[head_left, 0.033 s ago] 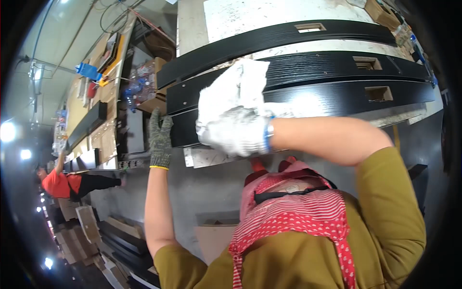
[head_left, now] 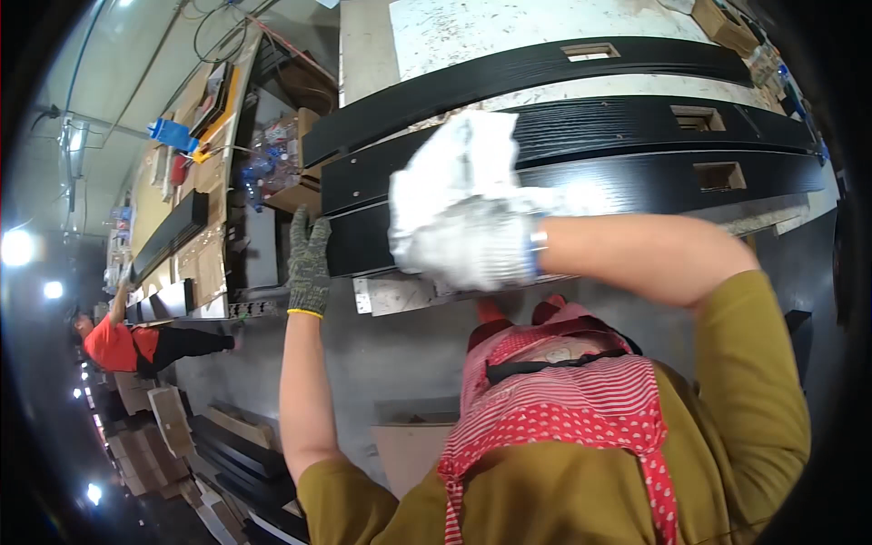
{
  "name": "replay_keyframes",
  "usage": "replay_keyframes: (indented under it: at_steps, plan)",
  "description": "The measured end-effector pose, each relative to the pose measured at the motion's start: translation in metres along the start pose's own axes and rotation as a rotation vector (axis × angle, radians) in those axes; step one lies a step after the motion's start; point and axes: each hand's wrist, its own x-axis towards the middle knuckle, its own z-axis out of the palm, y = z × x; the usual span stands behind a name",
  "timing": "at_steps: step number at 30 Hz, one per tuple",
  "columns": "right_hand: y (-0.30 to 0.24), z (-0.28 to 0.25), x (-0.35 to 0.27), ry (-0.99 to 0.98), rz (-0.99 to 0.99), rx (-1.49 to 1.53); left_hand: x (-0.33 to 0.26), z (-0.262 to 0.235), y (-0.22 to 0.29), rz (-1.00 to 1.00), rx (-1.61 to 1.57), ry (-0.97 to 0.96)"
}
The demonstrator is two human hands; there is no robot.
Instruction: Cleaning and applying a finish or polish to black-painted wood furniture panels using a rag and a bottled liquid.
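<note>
Across the middle of the frame lie three long black wood-grain boards on a pale, worn workbench (head_left: 509, 23), each with a small rectangular cut-out near its right end. My right hand (head_left: 472, 241), in a white knit glove, sits at centre frame with a crumpled white cloth (head_left: 454, 168) bunched under and above its fingers. The cloth lies pressed on the nearest black board (head_left: 636, 186) and overlaps the lower edge of the middle black board (head_left: 581, 127). The fingers are closed down on the cloth, though the wad hides the fingertips, so I cannot tell just how they curl. My bare forearm runs off to the right, into an olive sleeve.

My left hand (head_left: 309, 263), in a grey speckled glove with a yellow cuff, is at centre left. Its fingers are stretched out flat and close together, resting against the left end of the nearest board, near the bench's edge; it clamps nothing.

The farthest black board (head_left: 509, 77) lies above, untouched by either hand. A red and white patterned apron (head_left: 563, 391) fills the lower centre. At upper left stands a cardboard box with plastic bottles (head_left: 272, 159) just beside the boards' left ends. At far left a person in a red top (head_left: 113, 345) leans at another bench, well apart from me.
</note>
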Motion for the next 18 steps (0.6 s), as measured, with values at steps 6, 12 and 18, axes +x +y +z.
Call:
replay_keyframes:
  at_steps: [6,12,18]
  plan:
    - [0.03,-0.003,-0.039,-0.014,-0.013,-0.22,-0.006,-0.014,0.01,-0.143,-0.354,-0.184]
    - [0.038,0.023,0.025,-0.065,-0.074,0.186,0.006,-0.018,-0.012,-0.2,-0.539,-0.287]
    - [0.016,0.008,0.02,0.015,-0.217,-0.278,-0.006,-0.019,0.009,-0.204,-0.57,-0.376]
